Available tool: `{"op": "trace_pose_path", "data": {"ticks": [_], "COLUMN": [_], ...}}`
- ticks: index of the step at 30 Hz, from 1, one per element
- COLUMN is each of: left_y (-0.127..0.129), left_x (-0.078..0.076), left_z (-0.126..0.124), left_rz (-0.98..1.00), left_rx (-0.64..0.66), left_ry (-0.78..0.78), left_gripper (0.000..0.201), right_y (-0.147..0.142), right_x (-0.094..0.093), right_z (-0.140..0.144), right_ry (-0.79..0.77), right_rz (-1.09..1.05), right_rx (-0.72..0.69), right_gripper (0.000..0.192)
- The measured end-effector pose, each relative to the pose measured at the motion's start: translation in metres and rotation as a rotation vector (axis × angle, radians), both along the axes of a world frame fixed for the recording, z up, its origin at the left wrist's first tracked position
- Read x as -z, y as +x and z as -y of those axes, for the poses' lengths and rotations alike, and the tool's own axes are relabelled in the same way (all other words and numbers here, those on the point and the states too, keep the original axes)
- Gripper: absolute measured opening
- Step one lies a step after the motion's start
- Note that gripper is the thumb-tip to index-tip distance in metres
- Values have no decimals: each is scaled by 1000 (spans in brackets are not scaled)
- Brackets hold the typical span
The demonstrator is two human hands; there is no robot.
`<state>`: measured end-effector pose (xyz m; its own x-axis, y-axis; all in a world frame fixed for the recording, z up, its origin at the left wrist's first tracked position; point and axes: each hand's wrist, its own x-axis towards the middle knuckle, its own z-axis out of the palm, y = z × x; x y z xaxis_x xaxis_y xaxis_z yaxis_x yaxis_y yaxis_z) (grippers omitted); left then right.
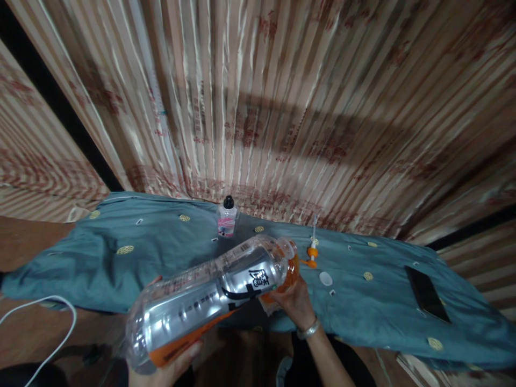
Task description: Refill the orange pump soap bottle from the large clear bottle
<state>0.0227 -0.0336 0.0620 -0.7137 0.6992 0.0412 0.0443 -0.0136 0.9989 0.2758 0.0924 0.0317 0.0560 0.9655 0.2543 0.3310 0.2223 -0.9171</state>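
My left hand (171, 368) is wrapped round the lower end of a large clear plastic bottle (193, 303) with a silver and orange label. This bottle lies tilted, its neck pointing right. At its mouth is an orange see-through bottle (293, 271), gripped by my right hand (292, 302), which has a silver bracelet at the wrist. Part of the orange bottle is hidden behind the big one, and I cannot tell whether liquid is flowing. Just right of the mouths lies an orange pump top (312, 252) with a clear tube, near a white round disc (325, 278).
A small clear bottle with a black cap (227, 220) stands at the back of the blue-green cloth (161, 236). A dark phone (427, 293) lies at the right. Striped curtains (258, 107) hang behind. A white cable (60, 301) loops at the lower left.
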Motion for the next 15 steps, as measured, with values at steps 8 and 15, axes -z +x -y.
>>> {"op": "trace_pose_path", "data": {"ticks": [8, 15], "left_y": [-4, -5], "left_x": [8, 7], "left_z": [1, 1], "left_rz": [-12, -12], "left_rx": [-11, 3], "left_ry": [-9, -8], "left_gripper": [105, 109], "right_y": [-3, -2], "right_x": [-7, 0], "right_z": [0, -1], "right_ry": [-22, 15], "right_rz": [-51, -25], "right_rx": [-60, -36], "right_gripper": [55, 67]}}
